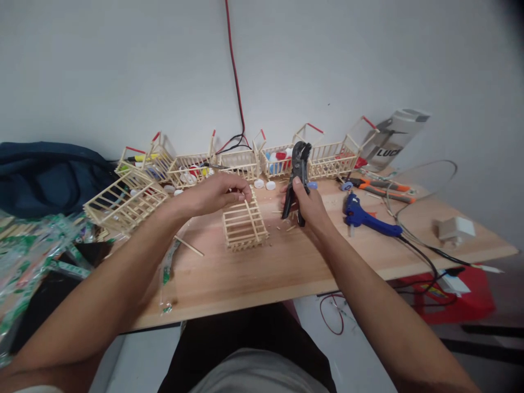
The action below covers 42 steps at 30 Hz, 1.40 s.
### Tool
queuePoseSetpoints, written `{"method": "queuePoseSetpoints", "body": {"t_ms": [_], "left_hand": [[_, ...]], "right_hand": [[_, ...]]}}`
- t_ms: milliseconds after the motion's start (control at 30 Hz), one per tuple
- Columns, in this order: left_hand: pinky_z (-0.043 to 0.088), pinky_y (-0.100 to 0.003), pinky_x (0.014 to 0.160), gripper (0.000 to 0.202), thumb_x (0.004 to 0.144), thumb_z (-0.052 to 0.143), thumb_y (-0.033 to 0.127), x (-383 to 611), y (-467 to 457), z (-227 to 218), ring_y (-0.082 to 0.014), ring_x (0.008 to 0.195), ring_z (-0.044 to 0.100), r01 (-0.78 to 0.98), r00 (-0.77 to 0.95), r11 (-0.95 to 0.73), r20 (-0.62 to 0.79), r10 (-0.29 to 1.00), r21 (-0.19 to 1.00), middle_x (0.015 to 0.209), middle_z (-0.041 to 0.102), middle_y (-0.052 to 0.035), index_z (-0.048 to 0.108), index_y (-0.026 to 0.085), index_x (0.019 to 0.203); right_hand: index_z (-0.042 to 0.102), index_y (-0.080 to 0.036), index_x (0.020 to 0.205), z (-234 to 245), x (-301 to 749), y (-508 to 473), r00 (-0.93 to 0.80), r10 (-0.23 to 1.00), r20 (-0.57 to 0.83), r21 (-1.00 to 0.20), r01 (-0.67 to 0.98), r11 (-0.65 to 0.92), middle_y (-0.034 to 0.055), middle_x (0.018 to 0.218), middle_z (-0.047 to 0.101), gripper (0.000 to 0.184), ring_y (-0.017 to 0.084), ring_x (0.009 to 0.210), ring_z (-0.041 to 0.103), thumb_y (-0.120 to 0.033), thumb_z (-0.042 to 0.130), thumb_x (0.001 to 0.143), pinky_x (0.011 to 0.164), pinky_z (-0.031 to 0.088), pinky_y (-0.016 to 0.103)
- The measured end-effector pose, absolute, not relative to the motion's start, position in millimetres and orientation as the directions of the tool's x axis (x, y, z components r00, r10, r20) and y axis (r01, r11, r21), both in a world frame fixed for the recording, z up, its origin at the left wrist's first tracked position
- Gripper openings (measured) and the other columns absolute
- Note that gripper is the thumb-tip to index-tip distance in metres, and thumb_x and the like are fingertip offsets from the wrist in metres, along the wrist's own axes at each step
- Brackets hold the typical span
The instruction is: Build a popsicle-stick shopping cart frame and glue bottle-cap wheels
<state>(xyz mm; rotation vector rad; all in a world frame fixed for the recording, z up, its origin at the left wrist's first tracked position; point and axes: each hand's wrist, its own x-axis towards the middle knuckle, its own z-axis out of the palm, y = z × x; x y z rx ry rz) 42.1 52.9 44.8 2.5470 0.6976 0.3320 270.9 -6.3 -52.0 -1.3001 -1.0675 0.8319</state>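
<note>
My left hand (231, 192) is closed, its fingertips pinching the far end of a thin wooden stick (252, 221). This stick lies lengthwise across a small crate-like frame of glued wooden sticks (233, 232), which rests on the table. To the right of the frame, my right hand (309, 203) grips black pliers (300, 166) by the handles, jaws pointing up and away from me. The exact kind of pliers is unclear. Small cut stick pieces (291, 228) lie on the table below the pliers.
Several miniature stick carts with red handles (331, 158) line the wall. A blue glue gun (368, 218), orange-handled pliers (388, 188) and a white adapter (456, 230) lie right, with cables. Plastic-wrapped sticks (24, 262) and a dark blue bag (53, 177) are left.
</note>
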Motion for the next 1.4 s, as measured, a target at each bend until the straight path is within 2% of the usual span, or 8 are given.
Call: {"method": "queuePoseSetpoints", "body": {"t_ms": [233,400,533,700,867,967,1167,1400], "left_hand": [[0.045,-0.028,0.084,0.018,0.089,0.053,0.020,41.2,59.8,32.6,-0.0170,0.090,0.062,0.267,0.886,-0.851,0.231,0.401,0.452,0.092,0.068,-0.0067,0.069,0.018,0.084],[0.046,-0.027,0.083,0.016,0.090,0.056,0.021,38.9,67.2,22.7,-0.0160,0.094,0.062,0.155,0.900,-0.904,0.321,0.296,0.398,0.098,0.067,-0.0070,0.072,0.019,0.086],[0.046,-0.027,0.081,0.014,0.090,0.058,0.019,35.6,65.0,23.7,-0.0153,0.095,0.061,0.180,0.860,-0.924,0.402,0.314,0.336,0.103,0.065,-0.0064,0.071,0.019,0.097],[0.045,-0.027,0.076,0.015,0.093,0.055,0.019,27.4,44.1,23.5,-0.0157,0.088,0.058,0.217,0.827,-0.958,0.486,0.283,0.190,0.093,0.065,-0.0052,0.069,0.019,0.098],[0.041,-0.031,0.072,0.028,0.097,0.043,0.013,21.7,18.8,11.5,-0.0182,0.083,0.051,0.246,0.872,-0.968,0.445,0.203,-0.040,0.090,0.064,-0.0061,0.068,0.021,0.108],[0.040,-0.032,0.073,0.030,0.097,0.039,0.011,23.0,12.0,8.3,-0.0190,0.086,0.049,0.233,0.896,-0.967,0.411,0.170,-0.107,0.093,0.064,-0.0069,0.066,0.020,0.108],[0.040,-0.032,0.076,0.025,0.098,0.042,0.016,27.2,10.9,7.3,-0.0195,0.091,0.047,0.242,0.890,-0.965,0.419,0.180,-0.100,0.098,0.065,-0.0065,0.066,0.018,0.106],[0.041,-0.032,0.079,0.022,0.098,0.044,0.017,21.3,12.6,0.5,-0.0172,0.093,0.050,0.264,0.869,-0.961,0.413,0.273,0.080,0.104,0.066,-0.0051,0.064,0.020,0.107]], "right_hand": [[0.065,-0.014,0.084,-55.6,271.1,-4.2,0.300,0.941,0.159,-0.987,0.057,0.149,0.0039,0.064,0.065,0.064,0.013,0.053,0.062,-0.076,0.050,0.078,0.043,0.050,0.021],[0.066,-0.014,0.084,-57.0,271.6,-3.7,0.305,0.941,0.148,-0.989,0.043,0.142,0.0040,0.064,0.065,0.065,0.014,0.053,0.063,-0.078,0.053,0.075,0.042,0.049,0.021],[0.066,-0.015,0.084,-54.8,270.1,-4.8,0.305,0.941,0.145,-0.989,0.040,0.140,0.0041,0.065,0.065,0.064,0.014,0.054,0.063,-0.078,0.053,0.075,0.043,0.050,0.022],[0.066,-0.016,0.083,-53.2,269.3,-5.5,0.311,0.937,0.158,-0.987,0.038,0.154,0.0037,0.064,0.064,0.062,0.015,0.053,0.063,-0.077,0.053,0.076,0.042,0.050,0.022],[0.066,-0.017,0.082,-54.6,269.5,-5.4,0.297,0.939,0.171,-0.985,0.048,0.164,0.0040,0.064,0.065,0.061,0.015,0.054,0.063,-0.076,0.053,0.077,0.043,0.049,0.022],[0.066,-0.017,0.083,-55.5,269.8,-5.5,0.286,0.943,0.170,-0.985,0.055,0.161,0.0042,0.065,0.066,0.060,0.015,0.054,0.063,-0.075,0.053,0.078,0.044,0.050,0.023],[0.066,-0.017,0.083,-56.8,270.8,-5.1,0.287,0.942,0.173,-0.985,0.062,0.162,0.0044,0.065,0.066,0.059,0.015,0.055,0.063,-0.074,0.052,0.079,0.043,0.050,0.023],[0.066,-0.016,0.084,-55.6,270.2,-5.0,0.280,0.946,0.163,-0.986,0.091,0.143,0.0061,0.068,0.067,0.062,0.016,0.058,0.065,-0.076,0.050,0.078,0.045,0.051,0.024]]}}
